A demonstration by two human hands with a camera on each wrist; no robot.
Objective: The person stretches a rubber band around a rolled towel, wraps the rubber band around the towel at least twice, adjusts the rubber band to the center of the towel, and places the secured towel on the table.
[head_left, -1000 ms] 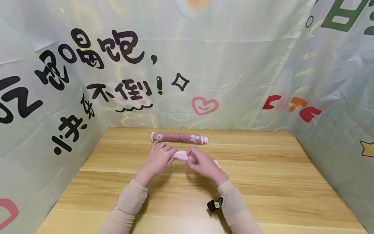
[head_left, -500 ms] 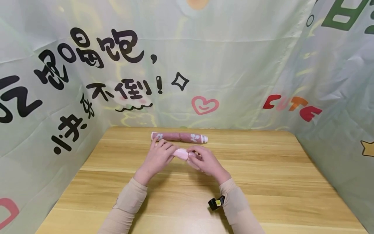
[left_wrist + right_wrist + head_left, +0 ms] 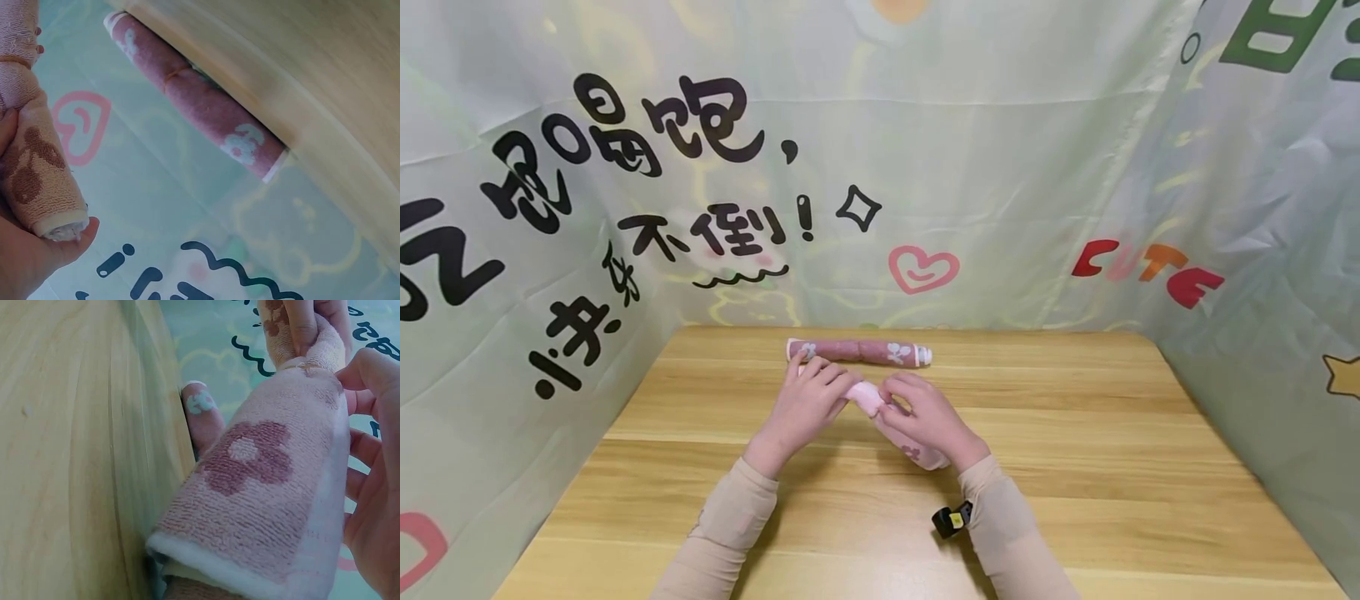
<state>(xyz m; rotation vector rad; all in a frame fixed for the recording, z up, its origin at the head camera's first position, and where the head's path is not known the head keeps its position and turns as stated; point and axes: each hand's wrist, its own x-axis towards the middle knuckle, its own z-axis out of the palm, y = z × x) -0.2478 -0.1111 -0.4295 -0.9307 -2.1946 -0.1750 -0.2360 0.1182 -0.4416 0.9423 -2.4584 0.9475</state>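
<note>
A light pink towel [image 3: 867,398] with darker flowers is rolled up, with a thin rubber band [image 3: 303,365] round its middle. My left hand [image 3: 811,392] grips one half; its thumb lies by the roll's end in the left wrist view. At the band, the thumb and a finger of my right hand [image 3: 928,414] pinch, apparently on the band itself, though their tips partly hide it. The right wrist view shows the towel's other half flaring wide at its end. Just beyond my left fingers lies a darker rolled towel [image 3: 835,350] with pale flowers, also banded.
Both towels are over a wooden table [image 3: 1075,467], the darker one near its back edge. Printed cloth [image 3: 1000,192] hangs behind and along both sides. A black device [image 3: 951,521] is strapped at the right sleeve.
The right half of the light pink towel has swung down toward me and now shows its flower. My right hand has shifted its fingers at the band. The left hand stays nearly still.
</note>
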